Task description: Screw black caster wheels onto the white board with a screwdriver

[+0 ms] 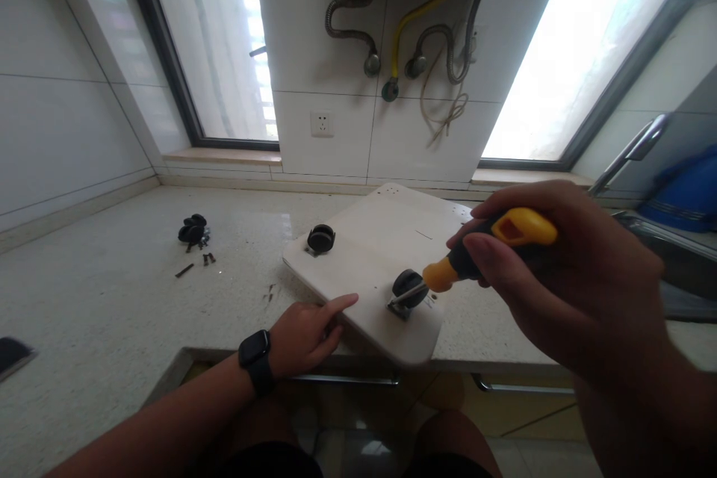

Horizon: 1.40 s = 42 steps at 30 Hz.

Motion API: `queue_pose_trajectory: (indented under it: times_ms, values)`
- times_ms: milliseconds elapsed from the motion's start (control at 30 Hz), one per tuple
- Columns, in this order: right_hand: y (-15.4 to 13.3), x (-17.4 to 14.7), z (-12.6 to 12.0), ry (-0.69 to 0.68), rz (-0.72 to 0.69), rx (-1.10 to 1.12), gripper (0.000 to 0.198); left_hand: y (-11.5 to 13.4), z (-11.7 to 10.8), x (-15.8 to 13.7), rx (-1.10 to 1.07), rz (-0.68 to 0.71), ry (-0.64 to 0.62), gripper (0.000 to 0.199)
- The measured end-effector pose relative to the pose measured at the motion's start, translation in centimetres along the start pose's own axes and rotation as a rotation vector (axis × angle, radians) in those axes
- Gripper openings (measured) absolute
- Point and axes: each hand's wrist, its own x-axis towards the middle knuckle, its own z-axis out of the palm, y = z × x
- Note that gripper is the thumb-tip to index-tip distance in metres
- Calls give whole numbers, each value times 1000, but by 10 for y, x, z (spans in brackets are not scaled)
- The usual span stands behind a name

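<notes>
My right hand is wrapped round a yellow and black screwdriver. Its shaft slants down to the metal plate of a black caster wheel near the front corner of a white board. Whether the tip sits in a screw is too small to tell. My left hand, with a black watch on the wrist, rests at the board's front left edge. Its index finger is stretched out on the surface and the other fingers are curled. A second black caster stands on the board's left corner.
On the speckled counter to the left lie loose black casters with several screws. Hoses hang on the tiled wall. At the right are a faucet, a sink and a blue object.
</notes>
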Motion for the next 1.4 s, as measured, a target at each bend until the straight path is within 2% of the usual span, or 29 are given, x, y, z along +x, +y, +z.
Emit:
queue_pose_trajectory:
  times_ms: [100, 233, 567, 933, 1400]
  values:
    - [1, -1, 1, -66, -99, -176, 20, 0, 0, 1, 7, 6, 0, 52]
    - [-2, 1, 3, -83, -111, -215, 19, 0, 0, 2, 19, 18, 6, 52]
    - [0, 9, 0, -223, -146, -121, 20, -1, 0, 1, 12, 4, -16, 53]
    - [-2, 7, -3, -217, -149, -79, 19, 0, -1, 0, -1, 0, -5, 54]
    - [-15, 7, -13, -312, -250, -137, 17, -1, 0, 0, 21, -10, -31, 54]
